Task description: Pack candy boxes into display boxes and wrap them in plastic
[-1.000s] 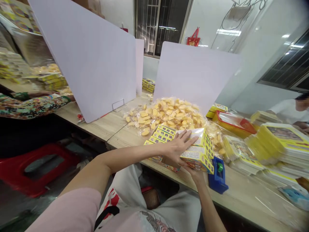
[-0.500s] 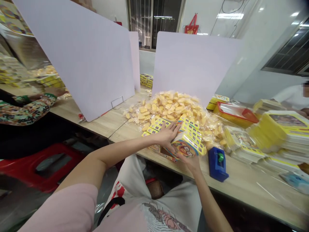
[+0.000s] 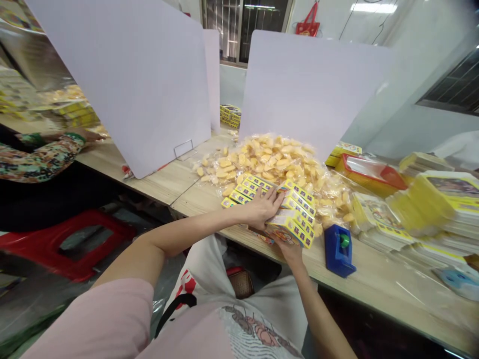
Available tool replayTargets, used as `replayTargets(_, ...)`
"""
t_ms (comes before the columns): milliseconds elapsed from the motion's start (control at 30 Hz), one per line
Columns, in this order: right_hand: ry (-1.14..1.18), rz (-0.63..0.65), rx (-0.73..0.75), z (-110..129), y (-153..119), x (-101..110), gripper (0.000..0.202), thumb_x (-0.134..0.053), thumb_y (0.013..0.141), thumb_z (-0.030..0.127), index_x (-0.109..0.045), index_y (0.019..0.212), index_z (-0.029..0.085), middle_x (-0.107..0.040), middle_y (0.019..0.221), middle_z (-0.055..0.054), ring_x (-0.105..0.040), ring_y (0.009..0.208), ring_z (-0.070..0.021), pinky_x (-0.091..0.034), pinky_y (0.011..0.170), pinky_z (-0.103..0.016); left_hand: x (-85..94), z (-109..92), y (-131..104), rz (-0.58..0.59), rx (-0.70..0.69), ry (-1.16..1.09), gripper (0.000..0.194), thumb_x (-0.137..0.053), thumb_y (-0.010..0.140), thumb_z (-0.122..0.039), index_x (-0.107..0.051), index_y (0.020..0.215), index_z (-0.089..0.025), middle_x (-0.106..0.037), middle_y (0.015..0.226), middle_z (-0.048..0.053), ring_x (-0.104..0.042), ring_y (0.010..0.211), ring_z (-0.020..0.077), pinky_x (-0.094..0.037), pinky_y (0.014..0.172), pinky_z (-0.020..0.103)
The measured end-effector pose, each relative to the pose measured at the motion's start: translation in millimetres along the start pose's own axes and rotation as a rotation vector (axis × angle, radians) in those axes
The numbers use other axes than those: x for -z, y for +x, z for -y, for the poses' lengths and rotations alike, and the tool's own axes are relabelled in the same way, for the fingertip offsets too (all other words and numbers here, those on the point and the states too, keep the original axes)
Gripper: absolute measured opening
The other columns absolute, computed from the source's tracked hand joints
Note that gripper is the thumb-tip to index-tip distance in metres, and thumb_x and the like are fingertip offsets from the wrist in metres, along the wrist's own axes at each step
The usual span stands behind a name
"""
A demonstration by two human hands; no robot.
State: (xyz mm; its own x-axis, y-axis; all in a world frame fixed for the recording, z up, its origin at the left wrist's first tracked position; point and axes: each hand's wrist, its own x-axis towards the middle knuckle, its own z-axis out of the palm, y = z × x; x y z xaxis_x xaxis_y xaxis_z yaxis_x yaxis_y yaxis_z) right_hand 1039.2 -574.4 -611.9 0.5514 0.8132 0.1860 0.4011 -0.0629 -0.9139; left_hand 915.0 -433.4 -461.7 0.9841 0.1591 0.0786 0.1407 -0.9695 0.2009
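Observation:
In the head view, several small yellow printed cardboard boxes stand in two groups side by side at the table's near edge. My left hand (image 3: pixel 264 207) lies across the boxes, palm down with fingers stretched out, touching the left row (image 3: pixel 243 189) and the inner side of the right group. My right hand (image 3: pixel 291 253) holds the nearest yellow box (image 3: pixel 290 227) of the right group from its front and underside; most of those fingers are hidden beneath it. Behind the boxes lies a heap of pale yellow pieces in clear wrappers (image 3: pixel 269 154).
A blue tape dispenser (image 3: pixel 339 252) stands right of the boxes. Beyond it are stacks of flat printed cartons (image 3: pixel 430 204) and a red-rimmed tray (image 3: pixel 374 172). White divider panels (image 3: pixel 149 89) rise behind. At left are a co-worker's sleeve (image 3: pixel 41 159) and a red stool (image 3: pixel 71 249).
The nearest box has tipped, so its printed front face shows less and its top shows more. My right hand has shifted slightly down and left. The camera view has tilted downward.

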Motion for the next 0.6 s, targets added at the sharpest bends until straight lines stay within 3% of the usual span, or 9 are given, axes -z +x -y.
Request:
replayTargets(133,-0.07,0.046,-0.021,-8.5,-2.6,3.5,0.024,-0.074,0.065,0.048,-0.076,0.077,0.028,-0.075,0.1,-0.005,-0.062,0.113,-0.0376,-0.028,0.112,-0.062,-2.6,-5.4,-2.4,0.045,0.004,0.16,0.125,-0.078,0.062,-0.04,0.001,0.149,0.001,-0.01,0.152,0.038,-0.002,0.144,0.0478,-0.01,0.108,0.07)
replayTargets(267,-0.035,0.034,-0.007,-3.7,-7.8,6.7,0.044,-0.069,0.065,0.064,-0.075,0.087,0.027,-0.075,0.103,-0.005,-0.064,0.109,-0.0335,-0.042,0.106,-0.056,5.4,0.6,-5.9,0.013,-0.017,0.03,0.132,-0.076,0.058,-0.062,-0.003,0.151,-0.002,-0.013,0.154,0.034,-0.008,0.144,0.0474,-0.012,0.111,0.068)
replayTargets(367,0.022,-0.01,-0.012,5.4,-10.0,8.6,0.051,-0.065,0.068,0.067,-0.074,0.095,0.024,-0.074,0.106,-0.009,-0.066,0.107,-0.0336,-0.049,0.098,-0.055,18.5,2.7,-6.7,-0.137,0.032,-0.128,0.13,-0.068,0.06,-0.074,-0.005,0.152,-0.005,-0.01,0.157,0.029,-0.008,0.147,0.0408,-0.015,0.115,0.06)
replayTargets(433,0.073,-0.061,-0.023,11.6,-10.3,8.7,0.051,-0.068,0.068,0.063,-0.073,0.099,0.022,-0.073,0.109,-0.01,-0.065,0.108,-0.0339,-0.05,0.098,-0.054,28.9,-5.7,-4.1,-0.267,0.02,-0.137,0.13,-0.062,0.063,-0.079,-0.004,0.152,-0.004,-0.003,0.158,0.029,-0.002,0.148,0.0391,-0.013,0.117,0.058)
replayTargets(500,0.098,-0.092,-0.034,16.1,-10.2,8.4,0.051,-0.071,0.066,0.059,-0.072,0.101,0.022,-0.073,0.108,-0.01,-0.064,0.11,-0.0344,-0.049,0.099,-0.054,37.3,-21.6,2.2,-0.322,-0.073,-0.038,0.127,-0.06,0.063,-0.081,-0.009,0.153,-0.006,0.0,0.158,0.027,0.004,0.147,0.0414,-0.007,0.116,0.062)
replayTargets(600,0.091,-0.073,-0.015,19.0,-9.5,8.2,0.054,-0.071,0.067,0.058,-0.069,0.108,0.023,-0.073,0.106,-0.009,-0.061,0.114,-0.036,-0.046,0.101,-0.057,41.4,-43.0,17.3,-0.213,-0.163,0.15,0.117,-0.057,0.066,-0.08,-0.024,0.15,-0.005,-0.007,0.157,0.03,0.0,0.145,0.0461,-0.003,0.114,0.064)
